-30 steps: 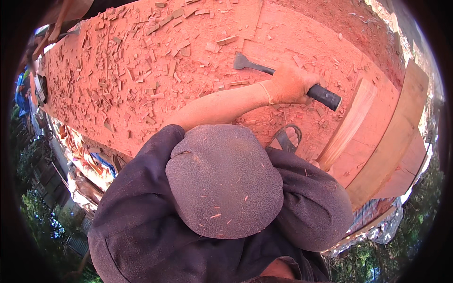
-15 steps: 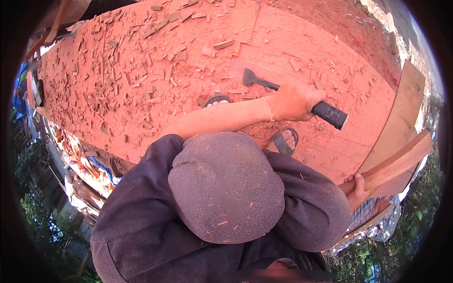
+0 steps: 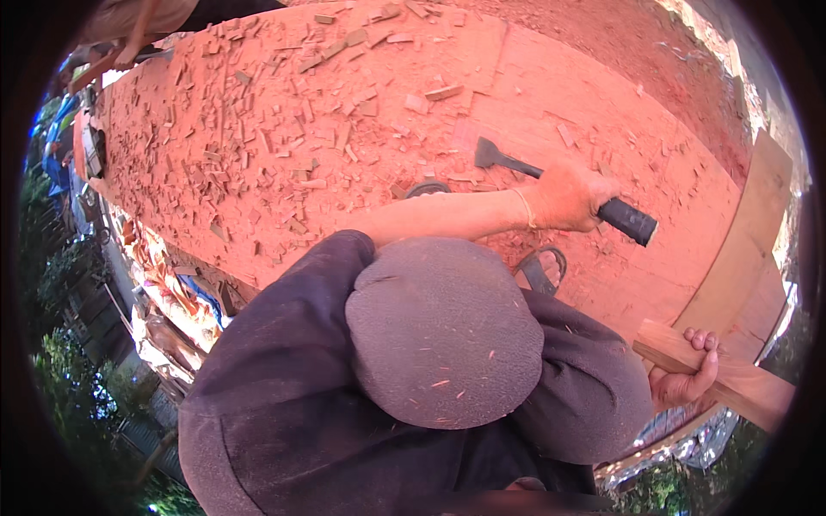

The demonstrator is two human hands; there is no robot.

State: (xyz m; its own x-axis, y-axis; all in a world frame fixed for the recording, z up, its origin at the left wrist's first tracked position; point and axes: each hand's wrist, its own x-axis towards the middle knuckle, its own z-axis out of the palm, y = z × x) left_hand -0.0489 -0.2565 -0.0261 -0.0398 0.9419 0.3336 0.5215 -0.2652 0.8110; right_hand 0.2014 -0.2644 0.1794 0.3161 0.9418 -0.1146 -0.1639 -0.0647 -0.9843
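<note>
My left hand (image 3: 575, 198) is closed round a chisel (image 3: 632, 222). Its flared dark blade points left, low over the dusty red ground, and the black handle's butt sticks out to the right of my fist. Away at the right side, my right hand (image 3: 687, 378) grips a reddish-brown length of wood (image 3: 753, 394), with fingers curled over its upper edge. One end of the wood lies near my right sleeve; the other reaches toward the lower right rim. A grey cap (image 3: 447, 331) sprinkled with shavings covers the middle of the view.
Wood chips (image 3: 284, 146) litter the red-dusted boards (image 3: 602, 112). Sandalled feet (image 3: 544, 268) stand just beyond the cap. Flat wooden sheets (image 3: 748, 224) lean along the right edge. Another person's arm (image 3: 133, 39) shows at the upper left.
The length of wood has swung round from pointing up-right to pointing down-right, my right hand turning with it. The whole view has shifted slightly; the chisel stays in my left hand.
</note>
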